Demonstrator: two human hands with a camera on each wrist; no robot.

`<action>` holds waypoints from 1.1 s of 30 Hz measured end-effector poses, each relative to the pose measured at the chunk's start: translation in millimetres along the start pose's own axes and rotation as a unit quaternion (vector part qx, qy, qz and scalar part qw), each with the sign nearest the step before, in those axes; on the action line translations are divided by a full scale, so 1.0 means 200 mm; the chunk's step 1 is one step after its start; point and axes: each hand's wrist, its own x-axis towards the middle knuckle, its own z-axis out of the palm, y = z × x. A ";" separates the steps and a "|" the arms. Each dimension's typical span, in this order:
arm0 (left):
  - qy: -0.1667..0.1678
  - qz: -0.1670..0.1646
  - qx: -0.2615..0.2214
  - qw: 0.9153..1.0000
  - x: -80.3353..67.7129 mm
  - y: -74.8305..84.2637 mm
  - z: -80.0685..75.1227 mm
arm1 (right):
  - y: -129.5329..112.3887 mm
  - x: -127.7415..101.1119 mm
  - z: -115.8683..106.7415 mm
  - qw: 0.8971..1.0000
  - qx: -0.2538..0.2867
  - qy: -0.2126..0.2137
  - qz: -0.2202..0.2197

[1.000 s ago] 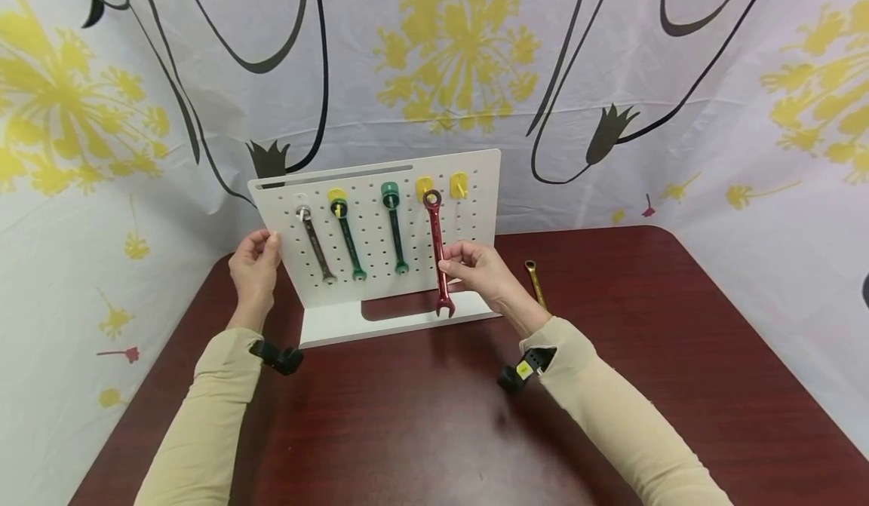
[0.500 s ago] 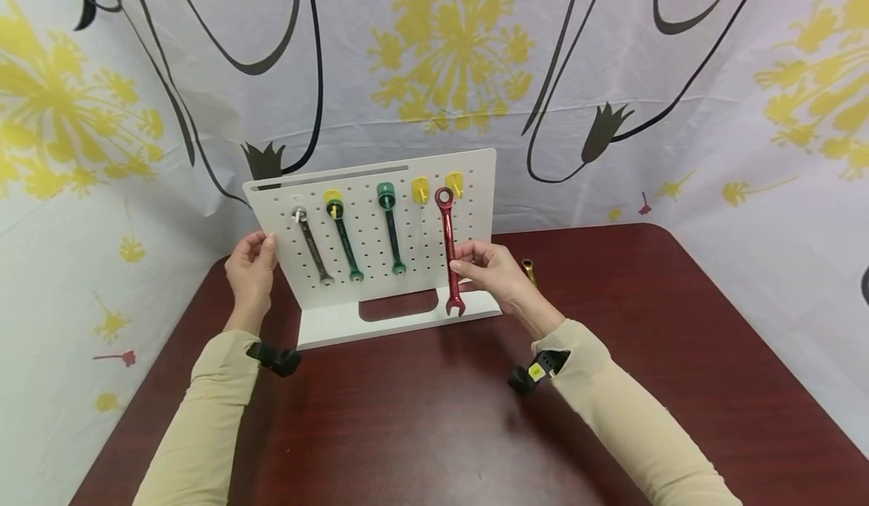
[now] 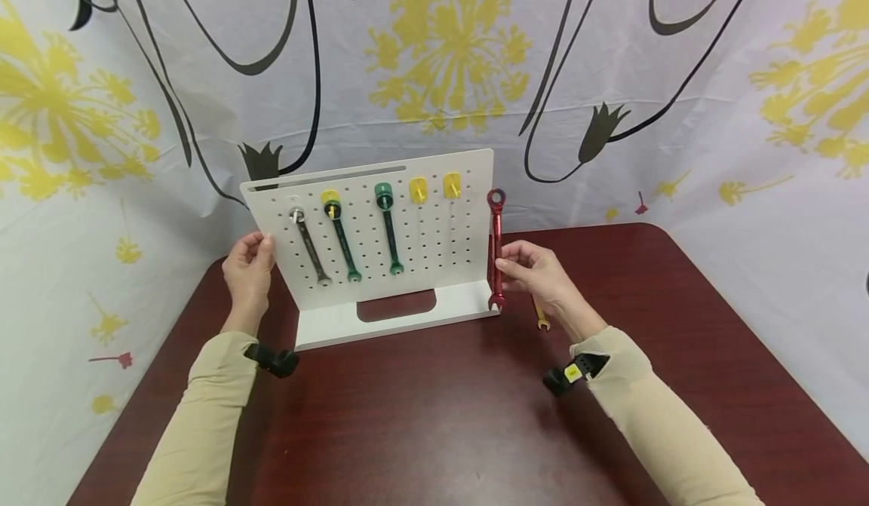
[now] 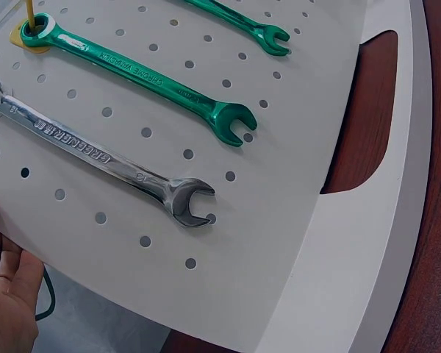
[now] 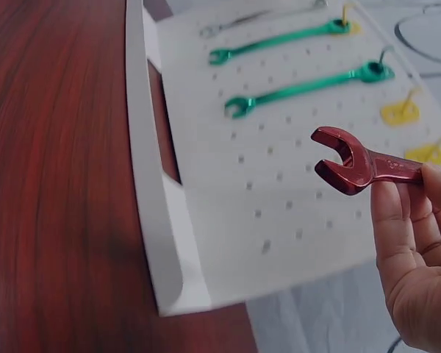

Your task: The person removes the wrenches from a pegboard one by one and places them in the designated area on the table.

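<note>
My right hand (image 3: 539,276) pinches a red combination wrench (image 3: 497,249) around its middle, ring end up, just off the right edge of the white pegboard (image 3: 434,242). In the right wrist view the wrench's open end (image 5: 345,162) points left, away from my fingers. At the board's left edge, my left hand (image 3: 247,272) grips the rim between thumb and fingers. From hooks on the board hang a silver wrench (image 4: 95,154) and two green wrenches (image 3: 342,246). Two yellow hooks (image 3: 418,191) on the right side hold nothing.
A yellow wrench (image 3: 541,316) lies on the dark red table (image 3: 407,415), partly hidden behind my right hand. The board's white base (image 3: 339,326) has an oblong cutout. A patterned cloth (image 3: 448,53) hangs behind the table.
The red wrench has come away from a yellow hook and moved right, past the board's edge, in my right hand. My left hand keeps its hold on the board.
</note>
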 end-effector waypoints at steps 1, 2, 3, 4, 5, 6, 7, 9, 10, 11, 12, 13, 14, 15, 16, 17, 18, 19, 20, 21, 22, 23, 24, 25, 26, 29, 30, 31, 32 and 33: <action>0.000 0.000 -0.001 1.000 0.00 0.00 0.00 | 0.01 -0.01 -0.02 1.000 0.002 0.004 0.004; 0.001 0.002 -0.001 1.000 0.00 0.00 0.00 | 0.02 -0.01 -0.05 1.000 0.003 0.007 0.008; 0.001 0.002 -0.002 1.000 0.00 0.00 0.00 | 0.03 -0.02 -0.07 1.000 0.003 0.010 0.011; 0.001 0.002 -0.002 1.000 0.00 -0.01 0.00 | 0.04 -0.02 -0.10 1.000 0.001 0.013 0.015; 0.001 0.002 -0.001 1.000 0.00 -0.01 0.00 | 0.06 -0.03 -0.12 1.000 -0.001 0.017 0.020; 0.001 0.001 0.000 1.000 0.00 -0.01 0.00 | 0.07 -0.03 -0.15 1.000 -0.004 0.020 0.023; 0.001 0.001 0.002 1.000 0.00 -0.01 0.00 | 0.08 -0.04 -0.17 0.999 -0.011 0.026 0.028; 0.000 -0.002 0.004 1.000 0.00 -0.01 0.00 | 0.11 -0.04 -0.22 0.998 -0.030 0.037 0.038; -0.001 -0.003 0.005 1.000 0.00 -0.01 0.00 | 0.13 -0.04 -0.25 0.997 -0.040 0.042 0.044; -0.001 -0.004 0.005 1.000 0.00 -0.01 0.00 | 0.14 -0.05 -0.27 0.996 -0.048 0.047 0.050; -0.001 -0.005 0.006 1.000 0.00 -0.01 0.00 | 0.16 -0.05 -0.30 0.996 -0.057 0.050 0.055; -0.001 -0.006 0.006 1.000 0.00 0.00 0.00 | 0.17 -0.05 -0.32 0.995 -0.061 0.054 0.062; -0.002 -0.007 0.006 1.000 0.00 0.00 0.00 | 0.19 -0.05 -0.34 0.994 -0.066 0.052 0.067; -0.002 -0.007 0.005 1.000 0.00 0.00 0.00 | 0.20 -0.05 -0.36 0.993 -0.068 0.054 0.074; -0.002 -0.008 0.005 1.000 0.01 -0.01 0.00 | 0.21 -0.06 -0.38 0.993 -0.067 0.052 0.080; -0.001 -0.007 0.006 1.000 0.01 -0.01 0.00 | 0.22 -0.06 -0.39 0.993 -0.067 0.052 0.087; -0.001 -0.006 0.006 1.000 0.01 -0.01 0.00 | 0.23 -0.06 -0.41 0.992 -0.070 0.050 0.093; -0.001 -0.006 0.005 1.000 0.01 -0.01 0.00 | 0.24 -0.06 -0.42 0.991 -0.072 0.048 0.101; -0.001 -0.007 0.003 1.000 0.01 -0.01 0.00 | 0.24 -0.06 -0.43 0.990 -0.079 0.045 0.108; -0.001 -0.006 0.003 1.000 0.01 -0.01 0.00 | 0.25 -0.07 -0.44 0.988 -0.086 0.045 0.118; -0.001 -0.006 0.003 1.000 0.01 -0.01 0.00 | 0.25 -0.07 -0.45 0.987 -0.094 0.042 0.125; 0.000 -0.005 0.004 1.000 0.01 -0.01 0.00 | 0.26 -0.07 -0.45 0.985 -0.109 0.040 0.132; -0.001 -0.005 0.003 1.000 0.01 -0.01 0.00 | 0.26 -0.07 -0.46 0.982 -0.120 0.038 0.138; -0.001 -0.006 0.004 1.000 0.01 -0.01 0.00 | 0.27 -0.07 -0.46 0.980 -0.130 0.036 0.145; -0.001 -0.006 0.004 1.000 0.01 -0.01 0.00 | 0.28 -0.07 -0.47 0.978 -0.139 0.036 0.150; -0.001 -0.005 0.009 1.000 0.01 -0.01 0.00 | 0.31 -0.07 -0.49 0.974 -0.149 0.035 0.166; -0.001 -0.004 0.011 1.000 0.01 -0.01 0.00 | 0.32 -0.06 -0.49 0.974 -0.147 0.035 0.170; -0.001 -0.004 0.013 1.000 0.01 -0.01 0.00 | 0.32 -0.07 -0.50 0.973 -0.148 0.034 0.173; -0.001 -0.005 0.013 1.000 0.01 -0.01 0.00 | 0.33 -0.07 -0.50 0.973 -0.148 0.035 0.176; -0.002 -0.004 0.013 1.000 0.01 -0.01 0.00 | 0.33 -0.07 -0.51 0.972 -0.148 0.034 0.179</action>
